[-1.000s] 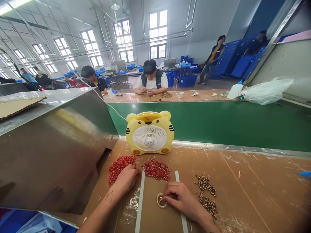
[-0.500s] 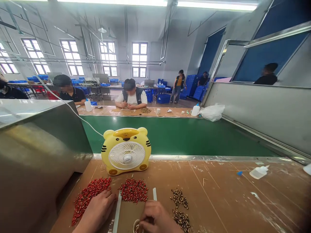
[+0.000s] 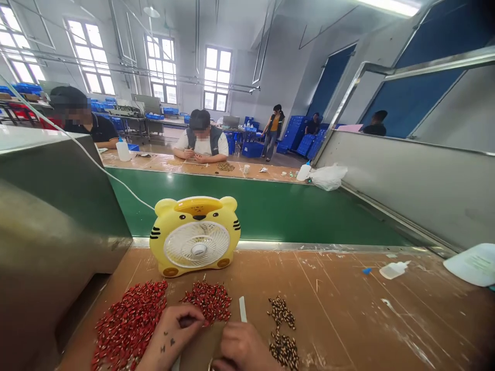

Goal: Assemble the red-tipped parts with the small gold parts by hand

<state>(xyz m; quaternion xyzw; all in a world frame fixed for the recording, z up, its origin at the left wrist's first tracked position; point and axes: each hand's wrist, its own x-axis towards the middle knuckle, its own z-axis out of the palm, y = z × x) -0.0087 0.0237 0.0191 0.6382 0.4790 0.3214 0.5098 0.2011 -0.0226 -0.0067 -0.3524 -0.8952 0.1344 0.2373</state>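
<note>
At the bottom edge, my left hand (image 3: 175, 334) lies on the brown worktop between two heaps of small red pieces, one large heap (image 3: 129, 322) on its left and a smaller heap (image 3: 211, 300) just beyond its fingers. Its fingers are curled together; anything in them is too small to make out. My right hand (image 3: 242, 350) is beside it, knuckles up, fingers folded under and hidden. A white strip (image 3: 242, 309) pokes out above the right hand. Dark speckled pieces (image 3: 284, 335) lie just right of it.
A yellow tiger-shaped fan (image 3: 195, 234) stands behind the heaps. A steel housing (image 3: 50, 232) fills the left side. A green conveyor belt (image 3: 270, 211) runs across. A glue bottle (image 3: 392, 269) lies at the right. People sit working on the far side.
The view swung right and up, so my hands slid to the bottom edge. My left hand moved from the large red heap toward the smaller one. The white ring is out of view.
</note>
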